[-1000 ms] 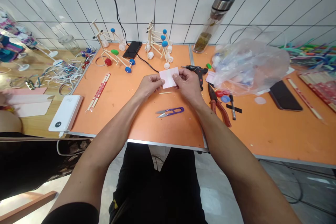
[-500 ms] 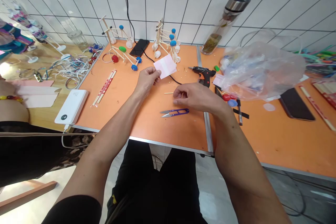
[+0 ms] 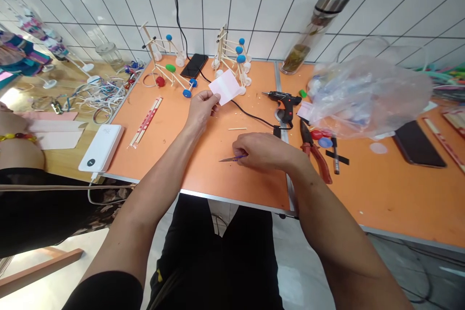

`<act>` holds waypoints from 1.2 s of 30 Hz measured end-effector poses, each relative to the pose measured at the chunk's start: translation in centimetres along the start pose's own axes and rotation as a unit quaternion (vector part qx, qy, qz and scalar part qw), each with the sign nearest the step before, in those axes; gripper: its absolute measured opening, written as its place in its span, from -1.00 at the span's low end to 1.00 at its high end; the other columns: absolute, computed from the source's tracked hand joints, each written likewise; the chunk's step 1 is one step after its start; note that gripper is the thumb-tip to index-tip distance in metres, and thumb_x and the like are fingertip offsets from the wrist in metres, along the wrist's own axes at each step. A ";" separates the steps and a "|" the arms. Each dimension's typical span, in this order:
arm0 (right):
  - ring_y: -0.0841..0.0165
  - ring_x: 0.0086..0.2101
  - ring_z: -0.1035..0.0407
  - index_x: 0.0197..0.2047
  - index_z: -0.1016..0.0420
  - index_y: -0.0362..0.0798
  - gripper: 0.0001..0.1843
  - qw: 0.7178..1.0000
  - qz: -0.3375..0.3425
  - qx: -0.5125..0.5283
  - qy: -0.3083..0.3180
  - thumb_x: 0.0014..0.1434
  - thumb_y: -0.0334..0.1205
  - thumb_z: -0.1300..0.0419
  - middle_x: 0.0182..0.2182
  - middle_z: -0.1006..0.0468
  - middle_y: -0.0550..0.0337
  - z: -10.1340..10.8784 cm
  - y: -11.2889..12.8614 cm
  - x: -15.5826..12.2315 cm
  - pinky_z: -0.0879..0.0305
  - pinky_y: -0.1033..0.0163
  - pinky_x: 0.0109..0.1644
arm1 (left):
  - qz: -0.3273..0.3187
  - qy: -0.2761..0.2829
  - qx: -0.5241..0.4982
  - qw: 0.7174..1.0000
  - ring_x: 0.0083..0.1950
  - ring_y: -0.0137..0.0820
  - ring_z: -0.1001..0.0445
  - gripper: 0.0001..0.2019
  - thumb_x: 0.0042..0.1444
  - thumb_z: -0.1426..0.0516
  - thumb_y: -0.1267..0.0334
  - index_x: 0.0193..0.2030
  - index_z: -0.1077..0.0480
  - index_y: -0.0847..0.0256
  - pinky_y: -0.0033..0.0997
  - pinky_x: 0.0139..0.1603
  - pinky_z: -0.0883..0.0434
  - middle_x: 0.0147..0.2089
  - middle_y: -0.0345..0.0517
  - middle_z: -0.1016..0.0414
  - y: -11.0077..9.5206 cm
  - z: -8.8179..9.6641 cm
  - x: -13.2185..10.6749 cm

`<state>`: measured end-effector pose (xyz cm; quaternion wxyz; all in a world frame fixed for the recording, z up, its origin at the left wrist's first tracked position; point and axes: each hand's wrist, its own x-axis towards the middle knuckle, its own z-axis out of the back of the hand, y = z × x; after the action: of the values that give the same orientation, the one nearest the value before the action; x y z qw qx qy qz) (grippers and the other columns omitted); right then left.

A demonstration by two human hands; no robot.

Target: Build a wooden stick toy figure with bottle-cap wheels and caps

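Note:
My left hand [image 3: 201, 108] pinches a small pale pink square of paper [image 3: 225, 87] and holds it up above the orange table [image 3: 203, 164]. My right hand [image 3: 259, 151] lies low on the table with its fingers curled over the purple thread snips [image 3: 229, 158], whose metal tips stick out to the left. A short wooden stick [image 3: 237, 129] lies between my two hands.
Two stick-and-cap models [image 3: 167, 65] [image 3: 232, 58] stand at the back by a black phone [image 3: 194, 66] and its cable. A black glue gun [image 3: 285, 101], red pliers [image 3: 316, 152], a plastic bag [image 3: 366, 94], a bottle [image 3: 312, 29], chopsticks [image 3: 146, 122] and a white power bank [image 3: 101, 147] lie around. Another person's arm [image 3: 18, 150] is at the left.
My right hand let go of the paper, came down and toward me, and closed over the purple snips. My left hand kept the paper and lifted it slightly.

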<state>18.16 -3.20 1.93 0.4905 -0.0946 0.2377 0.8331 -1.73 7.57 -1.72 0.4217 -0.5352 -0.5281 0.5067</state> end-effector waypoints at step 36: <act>0.29 -0.32 -0.25 0.00 -0.68 0.04 -0.02 0.814 0.067 0.472 -0.332 0.47 0.91 -0.25 -0.25 -0.48 0.18 -3.7 -4.7 5.9 -0.12 0.18 -0.35 | 0.016 0.025 -0.055 0.998 -0.56 -0.60 -0.38 -0.57 0.44 -0.38 0.46 -0.48 -0.43 0.15 -0.59 -0.49 -0.26 -0.50 -0.30 -0.55 -0.2 -0.1 -0.5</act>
<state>18.98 1.46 -5.03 0.4666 0.4471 0.4307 0.6300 -1.59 7.13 -1.51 0.3968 -0.5787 -0.5355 0.4700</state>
